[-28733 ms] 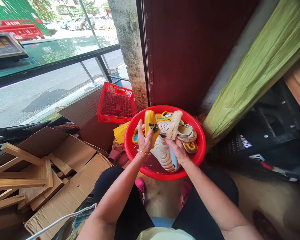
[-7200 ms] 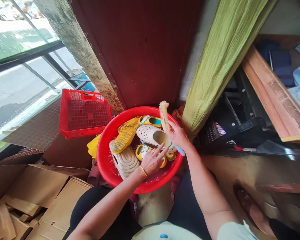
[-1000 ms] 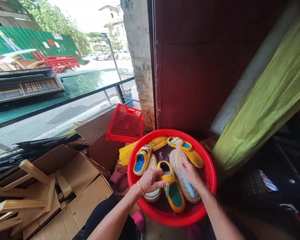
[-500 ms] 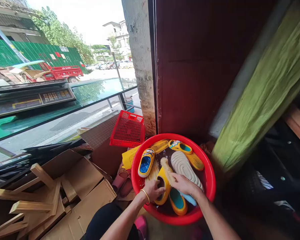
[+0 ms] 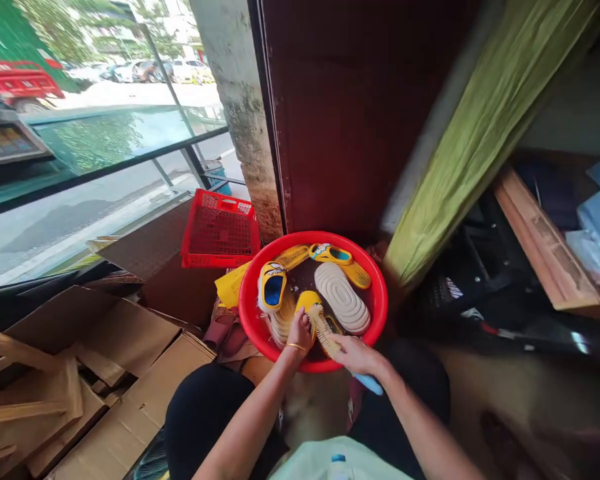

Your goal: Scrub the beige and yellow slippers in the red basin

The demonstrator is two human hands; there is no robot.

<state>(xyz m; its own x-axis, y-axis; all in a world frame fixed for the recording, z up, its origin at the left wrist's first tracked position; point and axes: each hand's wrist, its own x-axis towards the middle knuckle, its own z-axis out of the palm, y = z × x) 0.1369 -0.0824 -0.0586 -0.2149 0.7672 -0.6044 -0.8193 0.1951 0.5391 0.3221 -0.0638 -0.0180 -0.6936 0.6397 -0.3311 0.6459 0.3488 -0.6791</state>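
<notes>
A red basin (image 5: 246, 303) holds dark water and several slippers. My left hand (image 5: 301, 331), with a yellow bangle at its wrist, grips a yellow slipper (image 5: 307, 300) near the basin's front. In my right hand (image 5: 354, 353) is a scrub brush (image 5: 324, 333), its blue handle end sticking out below the palm and its bristle end against the yellow slipper. A pale sole (image 5: 343, 298) faces up on the right. At the left sits a yellow-white slipper with blue lining (image 5: 273, 288), and a yellow slipper with a teal inside (image 5: 331, 254) lies at the back.
Behind the basin stand a red crate (image 5: 221, 230) and a dark red door (image 5: 350, 133). Cardboard (image 5: 145, 393) and a wooden frame (image 5: 35, 407) lie left. A green cloth (image 5: 460, 160) hangs right, near a wooden shelf (image 5: 545, 247). Pink shoes (image 5: 225, 337) are beside the basin.
The view has shifted, so the basin appears further left and higher. My left hand has moved along the yellow slipper, and the brush now lies over that slipper, lower than before.
</notes>
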